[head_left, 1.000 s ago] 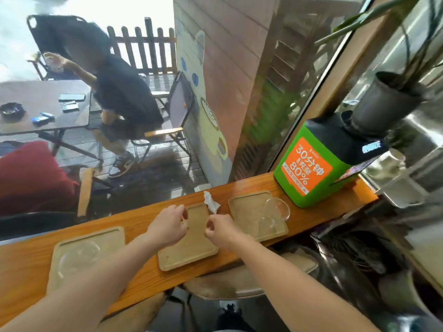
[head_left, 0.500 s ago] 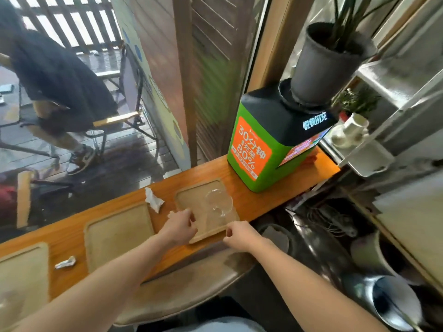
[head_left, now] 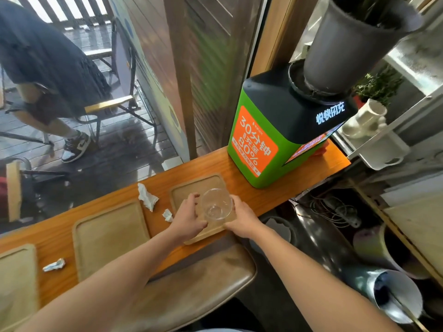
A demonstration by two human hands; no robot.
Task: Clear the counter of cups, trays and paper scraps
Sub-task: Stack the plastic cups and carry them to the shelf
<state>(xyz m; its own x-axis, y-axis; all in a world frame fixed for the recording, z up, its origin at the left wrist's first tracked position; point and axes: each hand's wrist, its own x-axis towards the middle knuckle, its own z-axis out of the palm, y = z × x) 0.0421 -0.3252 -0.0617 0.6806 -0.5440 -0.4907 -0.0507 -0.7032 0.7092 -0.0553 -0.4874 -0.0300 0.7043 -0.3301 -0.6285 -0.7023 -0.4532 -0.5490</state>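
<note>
A clear plastic cup [head_left: 217,205] stands on the right-hand wooden tray [head_left: 189,188] on the orange wooden counter [head_left: 268,197]. My left hand [head_left: 189,218] lies over the tray with its fingers against the cup's left side. My right hand [head_left: 243,219] is at the tray's near right corner, thumb and fingers against the cup's right side. A second tray [head_left: 110,233] lies in the middle and a third tray [head_left: 16,279] at the far left. A crumpled white tissue [head_left: 147,197], a small paper scrap [head_left: 167,214] and another crumpled scrap [head_left: 54,264] lie on the counter.
A green and black charging box [head_left: 275,140] with a dark plant pot [head_left: 347,44] on top stands at the counter's right end. A brown stool seat [head_left: 191,283] is below the counter. Metal buckets [head_left: 395,298] stand lower right. A person sits outside the window.
Both hands have moved from the right tray's near edge up to the two sides of the clear cup. The view has closed in slightly on that tray.
</note>
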